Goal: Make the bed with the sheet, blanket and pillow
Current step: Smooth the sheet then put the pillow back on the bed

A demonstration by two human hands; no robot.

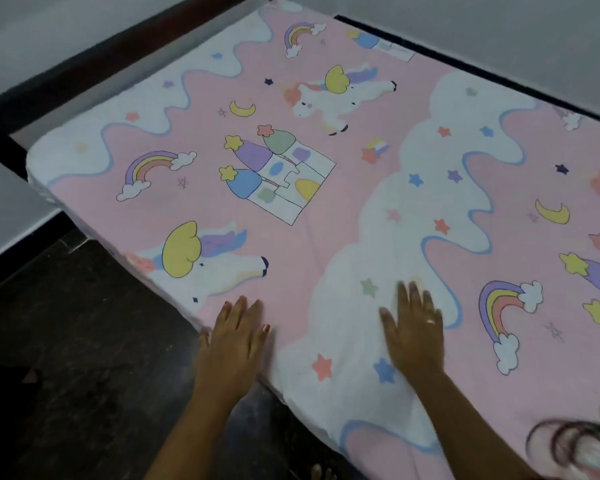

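Sheet (326, 244) lengthwise left-to-right under flat left hand (234, 336), right hand (414, 332)

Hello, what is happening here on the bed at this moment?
A person is making the bed. Both hands lie flat, fingers straight, on the pink unicorn sheet near its front edge: the left hand close to the mattress side, the right hand on a white cloud print. The sheet already covers the mattress and looks mostly smooth. No blanket or pillow shows in this view. The dark bed frame runs along the far side.
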